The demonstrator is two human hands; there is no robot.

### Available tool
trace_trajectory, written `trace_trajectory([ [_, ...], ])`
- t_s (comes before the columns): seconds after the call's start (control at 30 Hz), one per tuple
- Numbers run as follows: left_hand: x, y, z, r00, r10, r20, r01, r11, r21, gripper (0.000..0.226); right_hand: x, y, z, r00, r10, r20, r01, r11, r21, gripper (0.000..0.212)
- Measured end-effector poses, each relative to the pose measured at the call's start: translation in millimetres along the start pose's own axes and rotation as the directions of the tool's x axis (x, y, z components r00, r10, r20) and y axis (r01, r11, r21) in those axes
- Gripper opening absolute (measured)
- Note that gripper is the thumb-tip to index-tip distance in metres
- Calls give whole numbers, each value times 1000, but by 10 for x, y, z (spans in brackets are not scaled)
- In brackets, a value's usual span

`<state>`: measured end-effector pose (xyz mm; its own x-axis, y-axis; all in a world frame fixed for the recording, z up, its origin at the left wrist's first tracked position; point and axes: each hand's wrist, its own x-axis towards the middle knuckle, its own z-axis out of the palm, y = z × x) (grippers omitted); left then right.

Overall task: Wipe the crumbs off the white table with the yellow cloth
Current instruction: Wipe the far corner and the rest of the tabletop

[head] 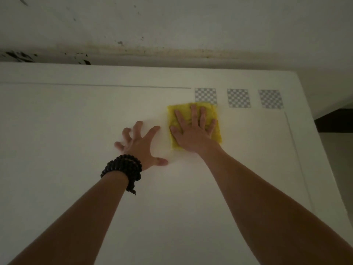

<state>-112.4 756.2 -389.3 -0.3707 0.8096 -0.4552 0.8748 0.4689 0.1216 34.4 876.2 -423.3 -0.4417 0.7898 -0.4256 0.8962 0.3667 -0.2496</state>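
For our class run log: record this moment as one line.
right hand flat on yellow cloth | left hand spread, empty | white table: no crumbs discernible

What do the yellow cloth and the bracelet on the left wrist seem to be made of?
The yellow cloth looks like soft woven or microfibre fabric: matte, slightly wrinkled, flattened under the right hand. The bracelet looks like dark round beads, perhaps wood, with a dull finish; the dim light leaves this open.
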Motion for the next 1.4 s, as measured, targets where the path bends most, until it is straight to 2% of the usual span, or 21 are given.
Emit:
trace_trajectory([
  [0.17, 108, -30, -24, 1000, -9, 2, 9, 1000, 4, 120, 135, -55, -45, 999, -32, -37, 31, 999, -14, 65],
  [0.33, 37, -176, -70, 999, 48, 7, -48, 999, 24, 122, -581, -213, 276, 996, -89, -22, 89, 996, -1, 65],
  [0.4, 29, -330, -136, 1000, 10, 11, -10, 999, 53, 127, -743, -246, 370, 997, -72, -12, 71, 997, -23, 65],
  [0.5, 80, -521, -190, 997, -74, 11, 73, 996, 51, 133, -503, -353, 271, 997, -59, -42, 59, 998, -7, 64],
  [0.67, 162, -478, -171, 995, -88, 36, 87, 996, 36, 132, 229, -655, 74, 994, -99, -50, 98, 995, -32, 64],
  [0.8, 95, -569, -86, 996, -87, 15, 87, 996, 14, 125, 291, -770, 109, 995, -101, -8, 100, 993, -65, 66],
  [0.93, -139, -755, 98, 999, -13, -29, 14, 999, 41, 109, -94, -809, 275, 992, -126, -8, 125, 991, -49, 64],
  [1.03, -349, -1058, 136, 1000, -6, 17, 5, 998, 69, 110, -522, -905, 500, 991, -132, 9, 132, 991, -33, 63],
  [1.17, -630, -1411, 79, 994, -25, 109, 24, 1000, 10, 112, -1004, -1058, 709, 994, -90, 57, 92, 995, -36, 65],
  [1.4, -1210, -2094, 88, 991, 42, 131, -46, 998, 35, 116, -1826, -1691, 1271, 999, 9, 54, -6, 999, -47, 65],
])
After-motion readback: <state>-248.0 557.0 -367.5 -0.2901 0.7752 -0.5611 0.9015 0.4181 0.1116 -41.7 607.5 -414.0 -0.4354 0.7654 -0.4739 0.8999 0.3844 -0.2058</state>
